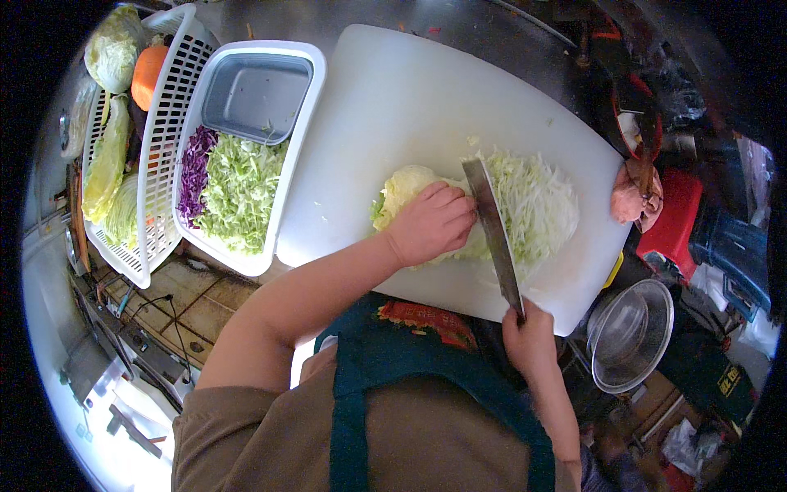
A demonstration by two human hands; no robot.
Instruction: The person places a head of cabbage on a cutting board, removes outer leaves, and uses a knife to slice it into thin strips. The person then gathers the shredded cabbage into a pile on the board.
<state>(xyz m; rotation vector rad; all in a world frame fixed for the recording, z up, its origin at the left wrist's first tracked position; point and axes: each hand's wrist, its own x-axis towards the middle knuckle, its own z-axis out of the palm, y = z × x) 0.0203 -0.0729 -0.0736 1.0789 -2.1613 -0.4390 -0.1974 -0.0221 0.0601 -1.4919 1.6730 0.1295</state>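
Observation:
On the white cutting board (381, 92), my left hand (433, 222) presses down on a pale green head of cabbage or lettuce (411, 181), fingers curled at its cut side. My right hand (530, 335) grips the handle of a broad kitchen knife (495, 230). Its blade stands on edge just right of my left fingers, between the head and a heap of fine pale shreds (538, 197). The lower part of the head is hidden behind my left hand and forearm.
Left of the board, a white tub (316, 80) holds shredded purple cabbage (195, 169), green shreds (243, 190) and a grey plastic container (255, 92). Beyond it, a white slotted basket (166, 117) carries a carrot (147, 77) and leafy heads. A metal strainer (633, 338) sits lower right.

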